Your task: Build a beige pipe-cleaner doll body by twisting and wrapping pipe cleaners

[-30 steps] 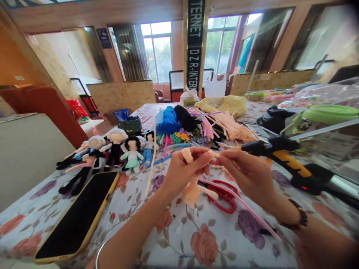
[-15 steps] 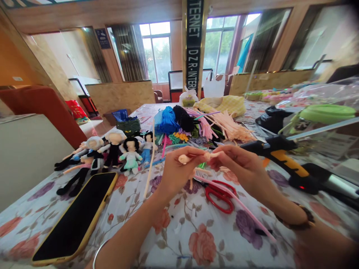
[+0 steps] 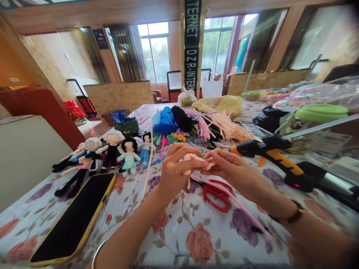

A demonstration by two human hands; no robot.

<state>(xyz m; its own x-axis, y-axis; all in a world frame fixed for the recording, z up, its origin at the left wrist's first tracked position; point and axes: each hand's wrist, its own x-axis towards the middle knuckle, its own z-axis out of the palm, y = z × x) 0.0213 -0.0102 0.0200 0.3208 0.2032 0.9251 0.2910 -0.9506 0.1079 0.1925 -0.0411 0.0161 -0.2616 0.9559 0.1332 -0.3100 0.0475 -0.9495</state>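
Note:
Both hands meet over the middle of the table around a small peach fuzzy doll piece [image 3: 191, 156], apparently made of pipe cleaner. My left hand [image 3: 175, 170] is closed around its body, with a short peach end sticking out below. At its right end, my right hand [image 3: 234, 168] pinches it between thumb and fingers. The fingers partly hide its shape. Just below the hands lie red-handled scissors [image 3: 205, 195], their blades partly covered. A pink pipe cleaner [image 3: 246, 212] crosses over the scissors toward the lower right.
Several small dolls [image 3: 129, 155] and a phone [image 3: 75, 216] in a yellow case lie left. Behind the hands are bundles of blue [image 3: 166, 120] and peach pipe cleaners [image 3: 228, 125]. An orange-black glue gun [image 3: 283, 161] with a red light stands right, near a green-lidded jar [image 3: 321, 112].
My left hand has turned, its fingers now covering the piece from above, and the rounded peach end no longer shows at its left. My right hand stays pinched at the other end.

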